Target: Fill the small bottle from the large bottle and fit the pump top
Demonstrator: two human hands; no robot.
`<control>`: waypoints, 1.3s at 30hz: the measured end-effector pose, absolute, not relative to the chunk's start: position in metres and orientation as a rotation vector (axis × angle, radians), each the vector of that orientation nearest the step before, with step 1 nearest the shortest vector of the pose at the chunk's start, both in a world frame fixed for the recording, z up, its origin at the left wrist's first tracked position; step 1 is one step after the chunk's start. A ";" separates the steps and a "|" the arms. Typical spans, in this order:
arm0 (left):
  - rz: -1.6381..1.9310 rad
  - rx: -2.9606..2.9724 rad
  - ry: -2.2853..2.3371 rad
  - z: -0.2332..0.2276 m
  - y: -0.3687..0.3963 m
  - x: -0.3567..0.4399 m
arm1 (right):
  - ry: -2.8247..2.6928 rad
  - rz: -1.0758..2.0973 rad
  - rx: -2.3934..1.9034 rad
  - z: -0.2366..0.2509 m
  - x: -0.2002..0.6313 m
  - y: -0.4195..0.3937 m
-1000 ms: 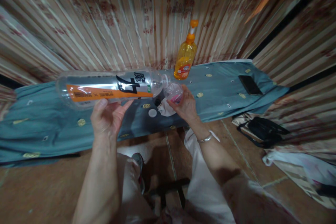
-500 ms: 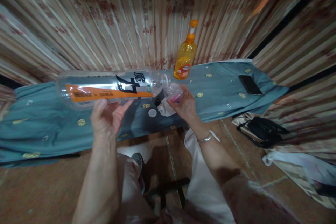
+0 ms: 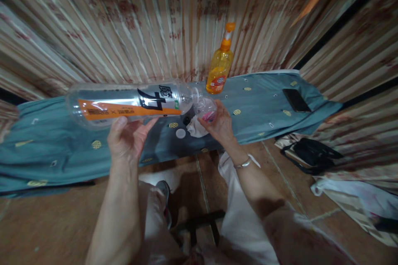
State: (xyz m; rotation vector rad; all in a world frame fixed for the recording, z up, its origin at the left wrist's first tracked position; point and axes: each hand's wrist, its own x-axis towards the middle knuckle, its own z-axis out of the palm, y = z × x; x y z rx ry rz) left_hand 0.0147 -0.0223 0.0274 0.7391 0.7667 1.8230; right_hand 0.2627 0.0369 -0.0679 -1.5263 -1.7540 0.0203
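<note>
Large clear bottle [image 3: 124, 103] — orange and black label, lying on its side in the air above the table, neck pointing toward 3 o'clock. Its mouth meets the top of a small clear container [image 3: 205, 109] with a pinkish lower part; the two touch or nearly touch, exact contact too blurred to tell.

Left hand [image 3: 127, 138] under the bottle's middle, palm up, fingers curled up against the body from below, thumb on the near side — a cradling grasp. Right hand [image 3: 219, 126] at 3 o'clock from the bottle's neck, fingers and thumb closed around the small container, holding it tilted toward the bottle mouth. A bracelet [image 3: 243, 164] sits on the right wrist.

Just below the container, on the teal patterned cloth [image 3: 264, 99] covering the table: a crumpled white rag [image 3: 195, 129] and a round white cap [image 3: 180, 133], side by side, the cap at 9 o'clock of the rag.

Farther out — an orange pump bottle [image 3: 219, 70] upright at 12 o'clock of the right hand, against the striped curtain [image 3: 124, 20]. A black phone [image 3: 296, 100] lies flat near the cloth's far right end. On the floor at 4 o'clock, a black bag [image 3: 312, 154].
</note>
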 end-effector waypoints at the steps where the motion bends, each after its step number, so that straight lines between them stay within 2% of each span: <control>1: 1.832 0.736 0.760 0.027 -0.022 0.015 | -1.754 0.018 -1.528 -0.068 0.263 0.037; 39: 1.814 0.736 0.776 0.027 -0.023 0.016 | -1.774 0.033 -1.554 -0.068 0.263 0.038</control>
